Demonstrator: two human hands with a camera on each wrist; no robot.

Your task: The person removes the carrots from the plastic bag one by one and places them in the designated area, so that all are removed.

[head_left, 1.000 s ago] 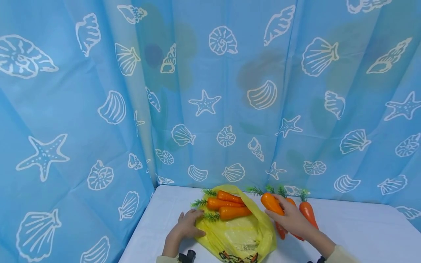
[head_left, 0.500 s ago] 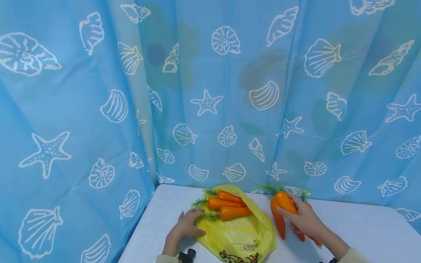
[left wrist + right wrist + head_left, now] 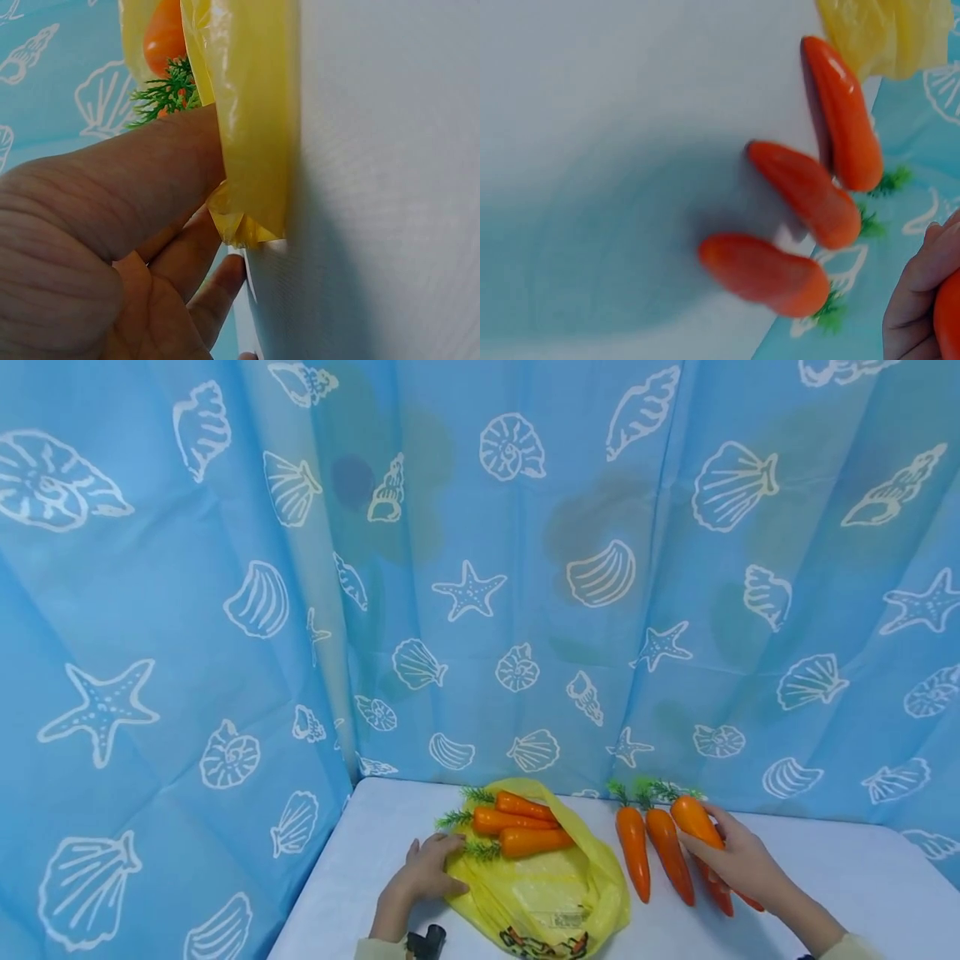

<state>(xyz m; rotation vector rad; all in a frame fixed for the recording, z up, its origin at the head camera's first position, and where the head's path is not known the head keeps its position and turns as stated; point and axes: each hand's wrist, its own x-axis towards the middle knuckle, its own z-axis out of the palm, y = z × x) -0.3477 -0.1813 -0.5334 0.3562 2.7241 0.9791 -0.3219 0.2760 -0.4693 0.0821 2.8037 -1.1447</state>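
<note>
In the head view, my right hand [image 3: 742,860] grips an orange carrot [image 3: 694,818] with a leafy green top, over the right end of a row of carrots. In the right wrist view, three carrots lie on the cloth, one nearest the yellow bag [image 3: 844,112], a middle one [image 3: 810,195] and a lower one [image 3: 765,274]; the held carrot [image 3: 949,319] shows only in part. My left hand [image 3: 431,870] pinches the left edge of a yellow plastic bag [image 3: 540,893]. Three more carrots [image 3: 536,842] lie in its mouth, leafy tops to the left.
A white cloth [image 3: 840,877] covers the table. Behind and to the left hangs a blue curtain [image 3: 465,693] with white shell and starfish prints, close to the table's back edge.
My right hand has moved rightward with the carrot, passing over the carrots on the right. Two of them now show fully. My left hand and the bag have stayed put.
</note>
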